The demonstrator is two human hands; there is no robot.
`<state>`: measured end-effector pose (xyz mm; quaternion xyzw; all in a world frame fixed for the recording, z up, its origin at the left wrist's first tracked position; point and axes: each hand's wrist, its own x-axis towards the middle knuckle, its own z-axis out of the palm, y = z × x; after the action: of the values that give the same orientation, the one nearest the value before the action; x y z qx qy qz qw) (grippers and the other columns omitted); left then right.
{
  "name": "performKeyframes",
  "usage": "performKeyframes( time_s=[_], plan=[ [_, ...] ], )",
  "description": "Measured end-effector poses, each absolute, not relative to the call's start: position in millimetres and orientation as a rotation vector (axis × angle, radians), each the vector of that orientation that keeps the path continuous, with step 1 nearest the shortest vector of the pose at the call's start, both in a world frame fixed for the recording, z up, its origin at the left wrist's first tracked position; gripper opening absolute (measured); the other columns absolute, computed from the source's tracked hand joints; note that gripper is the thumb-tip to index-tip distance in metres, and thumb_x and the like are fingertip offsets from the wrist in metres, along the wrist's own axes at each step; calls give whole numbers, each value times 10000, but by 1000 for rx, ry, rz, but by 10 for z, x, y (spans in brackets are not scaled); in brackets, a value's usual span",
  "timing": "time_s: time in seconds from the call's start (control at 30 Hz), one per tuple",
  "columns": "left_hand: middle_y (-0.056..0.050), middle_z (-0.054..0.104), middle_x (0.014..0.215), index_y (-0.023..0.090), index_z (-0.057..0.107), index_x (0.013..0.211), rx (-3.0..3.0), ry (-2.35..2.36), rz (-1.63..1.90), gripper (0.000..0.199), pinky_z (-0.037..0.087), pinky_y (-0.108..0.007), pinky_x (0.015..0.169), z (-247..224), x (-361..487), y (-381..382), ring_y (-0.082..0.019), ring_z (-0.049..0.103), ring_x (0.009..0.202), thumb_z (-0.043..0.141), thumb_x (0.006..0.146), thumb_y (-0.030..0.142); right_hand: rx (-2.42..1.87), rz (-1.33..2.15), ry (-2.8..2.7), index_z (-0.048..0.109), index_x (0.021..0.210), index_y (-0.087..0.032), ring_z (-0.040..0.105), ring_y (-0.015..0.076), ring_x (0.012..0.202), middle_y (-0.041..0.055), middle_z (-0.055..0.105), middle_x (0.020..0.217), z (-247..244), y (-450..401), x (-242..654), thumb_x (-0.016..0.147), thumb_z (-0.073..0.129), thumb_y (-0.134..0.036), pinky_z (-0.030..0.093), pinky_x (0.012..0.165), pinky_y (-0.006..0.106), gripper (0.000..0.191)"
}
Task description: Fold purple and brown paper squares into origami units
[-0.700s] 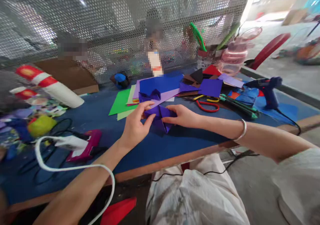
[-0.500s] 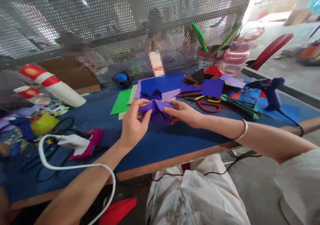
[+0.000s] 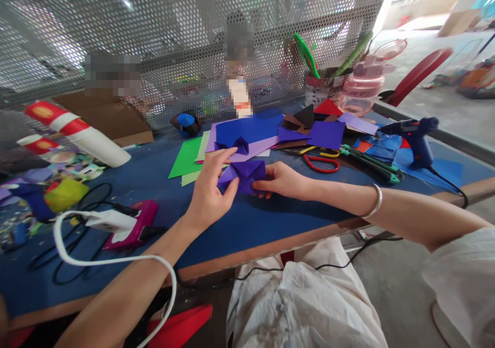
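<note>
A folded purple origami paper point(image 3: 244, 174) with pointed flaps is held low over the blue tabletop. My right hand point(image 3: 284, 180) pinches its right edge between thumb and fingers. At its left side is my left hand point(image 3: 212, 185), with thumb and forefinger spread apart. The left thumb reaches the paper's lower left corner; whether it presses there is hard to tell. Just behind, another folded purple piece point(image 3: 242, 146) lies on a stack of sheets, with a large blue sheet point(image 3: 251, 129) on top.
Right of the sheets lie red-and-yellow-handled scissors point(image 3: 322, 163), a green-and-black cutter point(image 3: 373, 165) and a blue glue gun point(image 3: 419, 139). At left are a magenta power strip point(image 3: 133, 229), a looping white cable point(image 3: 116, 258) and red-and-white tubes point(image 3: 79, 131). A perforated metal screen point(image 3: 174, 33) stands behind.
My left thumb and forefinger have spread apart, the forefinger lifting off the paper. The paper has turned and looks flatter and wider. My right hand keeps its pinch.
</note>
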<state>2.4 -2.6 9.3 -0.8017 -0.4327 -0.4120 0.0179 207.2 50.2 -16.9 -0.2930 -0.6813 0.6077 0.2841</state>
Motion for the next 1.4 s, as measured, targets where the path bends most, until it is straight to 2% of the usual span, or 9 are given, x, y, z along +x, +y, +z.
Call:
performKeyframes(
  time_s=[0.1, 0.23, 0.43, 0.67, 0.83, 1.0, 1.13, 1.27, 1.4],
  plan=[
    [-73, 685, 1273, 230, 675, 1260, -2631, -1308, -1200, 383, 515, -400, 1079, 123, 33, -28, -224, 650, 1187, 595, 898, 134, -777, 1589, -1907, 639, 772, -158, 618, 84, 548, -26, 667, 646, -174, 491, 2075, 812, 672, -238, 520, 500, 181, 95],
    [-26, 773, 1024, 240, 793, 974, -2596, -1642, -1524, 166, 526, -358, 997, 161, 36, -15, -219, 699, 1006, 673, 861, 264, -788, 1476, -2007, 608, 757, -172, 606, 94, 545, -42, 629, 625, -169, 484, 2090, 825, 637, -217, 494, 498, 190, 86],
    [19, 629, 634, 209, 680, 653, -2483, -2050, -1841, 283, 474, -250, 583, 224, -11, 48, -139, 585, 604, 763, 768, 453, -779, 1284, -2125, 604, 702, -168, 539, 88, 565, -51, 576, 592, -135, 523, 2123, 832, 614, -161, 415, 553, 198, 131],
    [-20, 655, 609, 171, 692, 728, -2543, -2523, -2033, 445, 530, -293, 521, 230, 13, 105, -170, 618, 524, 829, 613, 579, -705, 1279, -2222, 639, 762, -160, 568, 103, 593, -38, 601, 628, -115, 488, 2127, 871, 594, -212, 441, 600, 214, 129],
    [9, 668, 644, 183, 683, 761, -2518, -2451, -2155, 438, 495, -232, 502, 174, -28, 135, -125, 599, 525, 866, 642, 563, -714, 1279, -2194, 622, 788, -168, 576, 110, 595, -32, 599, 656, -138, 521, 2122, 899, 577, -300, 464, 603, 223, 178],
    [-38, 768, 767, 188, 753, 825, -2699, -2331, -2078, 448, 607, -330, 635, 162, -41, 136, -196, 695, 651, 939, 572, 506, -742, 1236, -2151, 609, 769, -173, 575, 117, 605, -22, 607, 657, -147, 544, 2129, 896, 568, -310, 443, 593, 226, 191],
    [-59, 797, 821, 192, 781, 861, -2755, -2280, -2043, 427, 639, -379, 699, 155, -27, 112, -235, 739, 719, 914, 619, 518, -740, 1191, -2127, 615, 738, -166, 520, 104, 608, -27, 586, 642, -109, 520, 2138, 871, 582, -268, 388, 577, 217, 171],
    [-64, 787, 783, 190, 777, 881, -2765, -2276, -2035, 474, 644, -400, 652, 122, -18, 112, -232, 726, 630, 885, 628, 576, -725, 1202, -2102, 627, 720, -161, 488, 100, 625, -27, 572, 648, -72, 489, 2134, 856, 591, -259, 372, 577, 218, 171],
    [-19, 724, 694, 199, 733, 909, -2699, -2204, -2043, 447, 599, -324, 556, 99, -43, 147, -176, 666, 558, 824, 719, 593, -785, 1252, -2017, 620, 726, -163, 534, 116, 610, -14, 598, 650, -94, 523, 2126, 839, 593, -286, 418, 563, 227, 170]
  ],
)
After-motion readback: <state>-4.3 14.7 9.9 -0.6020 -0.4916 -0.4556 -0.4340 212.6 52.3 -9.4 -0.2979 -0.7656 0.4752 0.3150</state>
